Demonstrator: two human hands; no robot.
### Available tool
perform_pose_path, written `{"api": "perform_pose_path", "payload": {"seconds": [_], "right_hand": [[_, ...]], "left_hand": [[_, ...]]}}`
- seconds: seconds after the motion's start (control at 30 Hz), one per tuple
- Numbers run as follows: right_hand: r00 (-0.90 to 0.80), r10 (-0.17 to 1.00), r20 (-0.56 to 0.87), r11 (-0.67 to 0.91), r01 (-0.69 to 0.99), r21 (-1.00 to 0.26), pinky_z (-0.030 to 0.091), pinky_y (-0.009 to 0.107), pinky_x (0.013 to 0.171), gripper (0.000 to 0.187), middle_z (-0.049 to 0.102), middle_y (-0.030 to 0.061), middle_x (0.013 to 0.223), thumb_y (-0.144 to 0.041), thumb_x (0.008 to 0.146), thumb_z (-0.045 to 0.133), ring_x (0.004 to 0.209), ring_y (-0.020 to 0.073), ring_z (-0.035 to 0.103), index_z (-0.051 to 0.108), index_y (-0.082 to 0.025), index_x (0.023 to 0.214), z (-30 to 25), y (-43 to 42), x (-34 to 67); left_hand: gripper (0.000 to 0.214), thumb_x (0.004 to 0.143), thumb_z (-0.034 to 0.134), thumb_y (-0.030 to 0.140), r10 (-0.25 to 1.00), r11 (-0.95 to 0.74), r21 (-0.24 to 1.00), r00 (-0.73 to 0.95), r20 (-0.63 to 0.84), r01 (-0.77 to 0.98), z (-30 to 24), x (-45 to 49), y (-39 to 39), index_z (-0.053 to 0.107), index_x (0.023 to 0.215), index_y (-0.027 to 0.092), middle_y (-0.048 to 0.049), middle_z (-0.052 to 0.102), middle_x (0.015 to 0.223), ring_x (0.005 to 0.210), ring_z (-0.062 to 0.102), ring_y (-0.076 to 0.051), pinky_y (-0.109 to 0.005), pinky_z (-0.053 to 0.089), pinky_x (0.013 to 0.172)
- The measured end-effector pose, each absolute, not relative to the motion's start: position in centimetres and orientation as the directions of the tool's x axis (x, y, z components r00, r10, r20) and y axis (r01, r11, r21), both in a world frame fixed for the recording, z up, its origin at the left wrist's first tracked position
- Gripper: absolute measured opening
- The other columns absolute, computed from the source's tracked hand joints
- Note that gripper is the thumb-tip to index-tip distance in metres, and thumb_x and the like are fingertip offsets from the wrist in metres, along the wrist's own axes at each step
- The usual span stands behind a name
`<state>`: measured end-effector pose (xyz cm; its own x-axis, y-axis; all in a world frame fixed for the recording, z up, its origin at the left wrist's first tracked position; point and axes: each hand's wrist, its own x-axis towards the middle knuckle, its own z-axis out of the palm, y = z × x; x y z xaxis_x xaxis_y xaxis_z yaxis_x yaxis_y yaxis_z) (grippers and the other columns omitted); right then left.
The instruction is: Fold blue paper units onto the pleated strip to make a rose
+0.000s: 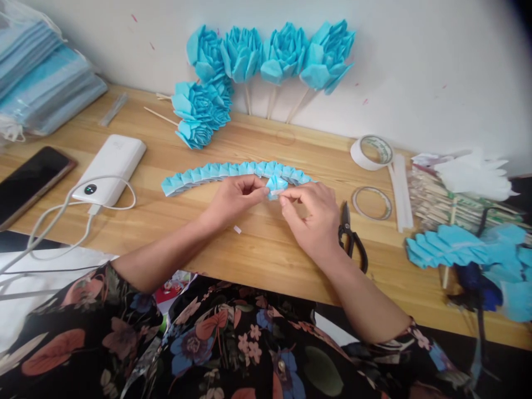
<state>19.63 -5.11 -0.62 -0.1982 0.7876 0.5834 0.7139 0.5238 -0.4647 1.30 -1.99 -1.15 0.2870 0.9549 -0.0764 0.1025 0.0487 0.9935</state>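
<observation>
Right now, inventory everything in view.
Folded piece: one, blue, centre
Folded row: one, blue, centre
Flowers: 7+, blue, back
Packs: several, blue, left
Phone: one, black, left
Power bank: one, white, left
Cables: count unclear, white, left
Scrap: one, white, centre
Tape roll: one, white, right
Ring: one, pale, right
Scissors: one, black, right
Strips: count unclear, white, right
Sticks: many, pale, right
Clusters: several, blue, right
Table: one, brown, beneath
Wall: one, white, back
Sleeves: two, black floral, front
Left hand: one, centre
Right hand: one, centre

Wooden table [257, 255], blue folded pieces [199, 176], scissors [347, 226], probably bundled sticks [432, 206]
</observation>
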Motion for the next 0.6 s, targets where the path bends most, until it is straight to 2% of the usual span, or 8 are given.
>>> {"api": "perform_pose_path", "payload": {"seconds": [0.17,0.27,0.4,0.5,0.6], "right_hand": [[-0.197,0.777,0.598,0.529,0.719,-0.451,0.043,0.038,0.078,0.011,0.071,-0.0007,0.075,-0.020,0.091,0.059,0.072,0.0176,0.062,0.068,-0.024,0.085,-0.80,-5.08,19.61],[-0.091,0.815,0.572,0.477,0.666,-0.574,0.046,0.037,0.077,0.009,0.068,-0.0013,0.075,-0.019,0.090,0.059,0.072,0.0166,0.061,0.067,-0.024,0.089,-0.35,-5.24,19.73],[0.070,0.924,0.376,0.305,0.460,-0.834,0.051,0.036,0.083,0.015,0.071,0.0005,0.091,-0.021,0.088,0.059,0.087,0.0173,0.065,0.065,-0.025,0.102,-0.27,-5.10,20.05],[0.032,0.981,0.191,0.177,0.253,-0.951,0.052,0.039,0.092,0.028,0.073,0.0016,0.104,-0.021,0.087,0.060,0.100,0.0179,0.068,0.061,-0.026,0.114,-0.74,-4.75,20.24],[-0.048,0.995,0.085,0.090,0.106,-0.990,0.052,0.041,0.095,0.032,0.073,0.0011,0.102,-0.022,0.087,0.060,0.100,0.0179,0.069,0.059,-0.027,0.119,-1.04,-4.51,20.23]], "left_hand": [[0.022,0.080,0.065,0.035,0.952,0.044,0.992,0.295,-0.077,0.118,-1.02,1.35,-1.99,0.062,0.071,0.015,0.0008,0.060,0.069,0.064,0.050,-0.010,-0.023,0.039,0.061],[0.022,0.080,0.065,0.034,0.955,0.031,0.992,0.290,-0.067,0.125,-1.01,1.40,-1.95,0.060,0.069,0.016,0.0010,0.059,0.067,0.064,0.049,-0.010,-0.023,0.039,0.060],[0.021,0.080,0.065,0.033,0.954,0.009,0.993,0.296,-0.044,0.118,-1.21,1.40,-1.88,0.060,0.069,0.015,0.0010,0.060,0.068,0.065,0.050,-0.010,-0.024,0.039,0.063],[0.022,0.081,0.066,0.035,0.952,0.011,0.995,0.302,-0.041,0.099,-1.32,1.33,-1.88,0.063,0.073,0.015,0.0004,0.062,0.070,0.065,0.051,-0.010,-0.025,0.040,0.064],[0.022,0.082,0.066,0.036,0.952,0.023,0.997,0.304,-0.045,0.076,-1.34,1.25,-1.92,0.064,0.076,0.015,0.0004,0.062,0.071,0.065,0.051,-0.010,-0.024,0.040,0.063]]}}
